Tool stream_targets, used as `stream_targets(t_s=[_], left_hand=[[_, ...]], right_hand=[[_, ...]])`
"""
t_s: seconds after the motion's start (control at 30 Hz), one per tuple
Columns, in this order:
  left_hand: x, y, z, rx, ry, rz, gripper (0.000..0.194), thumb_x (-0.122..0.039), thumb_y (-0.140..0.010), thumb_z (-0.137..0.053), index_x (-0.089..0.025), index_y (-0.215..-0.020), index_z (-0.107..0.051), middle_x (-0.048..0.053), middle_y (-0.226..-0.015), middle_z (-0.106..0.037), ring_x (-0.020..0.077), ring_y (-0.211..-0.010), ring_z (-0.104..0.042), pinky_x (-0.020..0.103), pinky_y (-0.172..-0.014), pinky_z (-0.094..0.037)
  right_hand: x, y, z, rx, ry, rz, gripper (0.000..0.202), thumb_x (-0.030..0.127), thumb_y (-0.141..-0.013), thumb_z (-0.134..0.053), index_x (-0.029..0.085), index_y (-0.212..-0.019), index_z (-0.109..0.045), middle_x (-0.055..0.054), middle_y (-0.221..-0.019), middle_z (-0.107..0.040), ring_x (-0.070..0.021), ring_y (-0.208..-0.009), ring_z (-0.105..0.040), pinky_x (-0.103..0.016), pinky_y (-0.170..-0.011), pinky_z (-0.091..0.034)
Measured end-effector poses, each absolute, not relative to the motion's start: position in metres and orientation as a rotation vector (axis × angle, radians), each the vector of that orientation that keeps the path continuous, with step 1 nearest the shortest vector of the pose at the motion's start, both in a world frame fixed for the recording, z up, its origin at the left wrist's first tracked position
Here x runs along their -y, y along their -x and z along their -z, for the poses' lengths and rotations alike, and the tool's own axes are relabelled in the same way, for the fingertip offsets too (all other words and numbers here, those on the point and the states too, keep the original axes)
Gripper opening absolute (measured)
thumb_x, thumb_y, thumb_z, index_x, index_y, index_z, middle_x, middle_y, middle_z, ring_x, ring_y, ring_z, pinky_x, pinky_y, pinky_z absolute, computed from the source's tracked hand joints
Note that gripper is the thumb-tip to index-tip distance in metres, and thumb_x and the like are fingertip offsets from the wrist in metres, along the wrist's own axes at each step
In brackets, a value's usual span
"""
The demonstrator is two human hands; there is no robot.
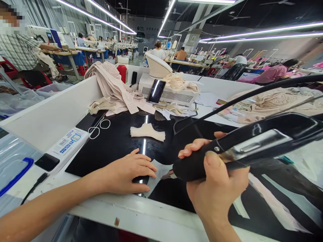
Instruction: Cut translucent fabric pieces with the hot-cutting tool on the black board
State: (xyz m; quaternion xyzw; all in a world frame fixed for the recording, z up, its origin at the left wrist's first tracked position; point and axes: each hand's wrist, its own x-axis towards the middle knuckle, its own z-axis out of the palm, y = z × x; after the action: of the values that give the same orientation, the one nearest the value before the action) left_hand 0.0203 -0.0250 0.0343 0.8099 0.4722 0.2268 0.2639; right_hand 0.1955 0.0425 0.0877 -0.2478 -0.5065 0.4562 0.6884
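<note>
Near the front edge of the glossy black work surface (121, 141), the left hand (126, 173) lies palm down, fingers spread flat, gripping nothing; it presses on a dark fabric piece that's hard to tell from the surface under it. Just right of it, the right hand (214, 181) is closed round the black handle of a long black-and-silver corded hand tool (242, 148), thumb on top. Tool's long axis runs from far right down toward near left, w/ its small metal tip (168, 174) pointing at the left hand's fingertips, almost touching the surface just beside them. So the right hand has the tool; the left is nearer the spot the tip aims at.

Farther back, approx. centre, a small cream-coloured cut fabric piece (147, 131) lies flat, well apart from both hands. Far left: white-handled scissors (99, 126) and a pile of beige folded fabric (111, 82). Behind: a black phone (156, 90) leaning on a white vented machine box (174, 95).
</note>
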Motion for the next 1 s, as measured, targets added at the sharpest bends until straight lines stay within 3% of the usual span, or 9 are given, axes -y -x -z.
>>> stream_targets(t_s=[0.6,0.83,1.0], left_hand=[[0.025,-0.02,-0.036,-1.282,-2.18,-0.604,0.039,-0.023,-0.085,-0.077,-0.028,-0.122,-0.069,0.001,-0.137,-0.066,0.0268,-0.139,-0.049,0.06,-0.125,-0.013],[0.023,-0.021,-0.035,-1.264,-2.188,-0.608,0.037,-0.024,-0.085,-0.077,-0.028,-0.121,-0.07,0.003,-0.138,-0.066,0.028,-0.141,-0.047,0.059,-0.125,-0.01],[0.025,-0.019,-0.036,-1.252,-2.189,-0.637,0.029,-0.023,-0.086,-0.076,-0.029,-0.114,-0.071,0.001,-0.129,-0.07,0.0247,-0.134,-0.054,0.056,-0.125,-0.012]], right_hand=[[-0.021,-0.196,-0.082,1.206,0.478,-1.146,0.037,0.038,-0.081,-0.08,0.028,-0.112,-0.061,0.004,-0.077,-0.064,-0.0148,-0.063,-0.058,-0.03,-0.057,-0.053],[-0.012,-0.196,-0.078,1.272,0.514,-1.125,0.035,0.038,-0.085,-0.076,0.028,-0.114,-0.058,0.004,-0.077,-0.063,-0.0158,-0.065,-0.058,-0.035,-0.063,-0.054],[-0.02,-0.199,-0.086,1.251,0.512,-1.138,0.036,0.038,-0.081,-0.078,0.028,-0.111,-0.059,0.004,-0.076,-0.063,-0.0157,-0.062,-0.059,-0.033,-0.056,-0.054]])
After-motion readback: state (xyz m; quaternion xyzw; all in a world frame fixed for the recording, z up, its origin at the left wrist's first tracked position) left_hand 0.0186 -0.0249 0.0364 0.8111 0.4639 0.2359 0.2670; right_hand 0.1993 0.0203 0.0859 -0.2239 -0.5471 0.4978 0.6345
